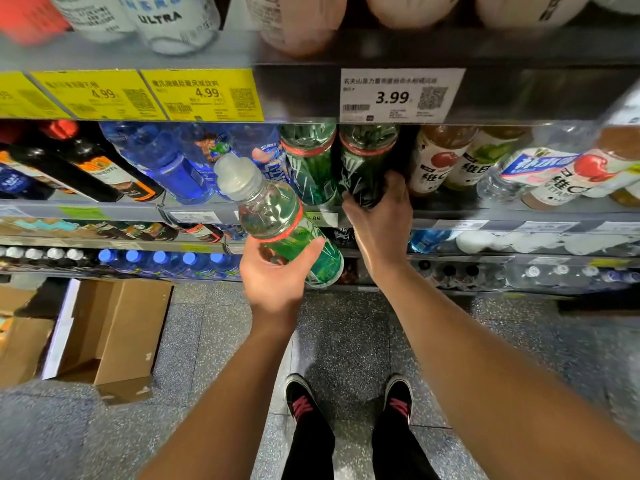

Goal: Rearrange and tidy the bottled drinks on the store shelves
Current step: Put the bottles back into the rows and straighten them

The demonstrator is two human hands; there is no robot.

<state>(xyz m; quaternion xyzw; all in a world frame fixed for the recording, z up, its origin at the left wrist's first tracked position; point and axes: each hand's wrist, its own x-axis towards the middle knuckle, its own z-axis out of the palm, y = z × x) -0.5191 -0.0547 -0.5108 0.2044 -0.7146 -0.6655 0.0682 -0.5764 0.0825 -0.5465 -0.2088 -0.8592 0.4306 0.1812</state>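
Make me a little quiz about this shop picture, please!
1. True or false: the left hand holds a green bottle out in front of the shelf.
2. What does the white price tag say? A) 4.99 B) 3.99 C) 2.50
3. Fill in: the right hand rests on a dark green bottle standing on the ____.

Key: 1 true. 2 B. 3 shelf.
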